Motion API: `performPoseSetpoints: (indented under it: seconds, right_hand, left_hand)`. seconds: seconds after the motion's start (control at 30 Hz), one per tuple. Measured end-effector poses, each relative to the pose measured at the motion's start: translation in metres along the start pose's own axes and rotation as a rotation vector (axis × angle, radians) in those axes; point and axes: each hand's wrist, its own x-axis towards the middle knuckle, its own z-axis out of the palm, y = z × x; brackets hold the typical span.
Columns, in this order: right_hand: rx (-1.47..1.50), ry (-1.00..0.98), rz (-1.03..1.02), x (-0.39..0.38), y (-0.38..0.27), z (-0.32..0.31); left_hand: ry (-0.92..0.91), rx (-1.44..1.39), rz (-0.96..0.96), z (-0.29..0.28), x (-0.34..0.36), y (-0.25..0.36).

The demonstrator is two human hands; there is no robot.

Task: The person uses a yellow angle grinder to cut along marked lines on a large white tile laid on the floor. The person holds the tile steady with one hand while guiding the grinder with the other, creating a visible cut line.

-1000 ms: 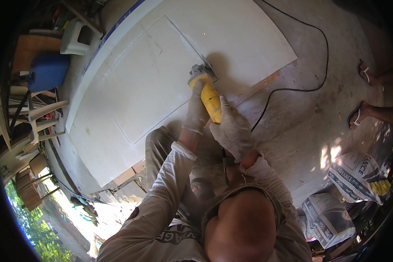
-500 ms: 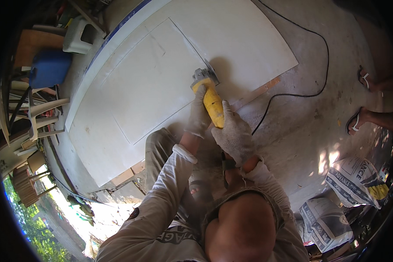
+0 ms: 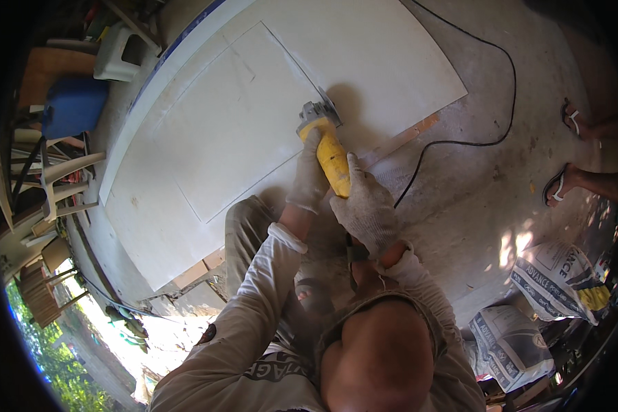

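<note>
Left hand (image 3: 308, 175) and right hand (image 3: 369, 209) both clamped on yellow angle grinder (image 3: 333, 163); disc (image 3: 332, 110) could bind, kick if twisted against pale board (image 3: 213, 147).

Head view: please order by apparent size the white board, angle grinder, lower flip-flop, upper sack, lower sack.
1. White board
2. Upper sack and lower sack: too alike to rank
3. Yellow angle grinder
4. Lower flip-flop

Grinder (image 3: 334, 161): yellow, its disc (image 3: 330, 108) at the pale board (image 3: 213, 137) (right by a dark line, from where I stand).
Left hand (image 3: 310, 172): gloved, gripping near the grinder's head.
Right hand (image 3: 369, 211): gloved, around its rear.
Off right: somebody's sandalled feet (image 3: 571, 180).
</note>
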Motion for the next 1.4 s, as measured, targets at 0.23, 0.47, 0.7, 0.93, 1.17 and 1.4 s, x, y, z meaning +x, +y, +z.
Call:
performPoseSetpoints:
  seconds: [0.23,0.47,0.7,0.93,1.17,1.4]
  right_hand:
    - [0.004,0.006,0.008,-0.002,0.000,-0.002]
    - [0.049,0.039,-0.017,-0.005,0.001,-0.003]
    - [0.038,0.029,0.009,-0.006,0.000,-0.003]
    - [-0.036,0.097,-0.067,-0.007,0.006,0.005]
    - [-0.009,0.060,-0.030,-0.006,0.010,0.006]
    - [-0.064,0.077,-0.051,-0.009,0.009,0.006]
  left_hand:
    - [0.002,-0.010,0.007,0.002,-0.002,-0.003]
    - [0.040,-0.019,0.012,0.002,-0.001,-0.006]
    - [0.032,-0.023,-0.002,0.002,-0.001,-0.006]
    - [0.045,-0.011,0.024,0.005,-0.006,-0.008]
    - [0.040,0.000,0.035,0.006,-0.006,-0.009]
    - [0.042,-0.012,0.029,0.006,-0.010,-0.012]
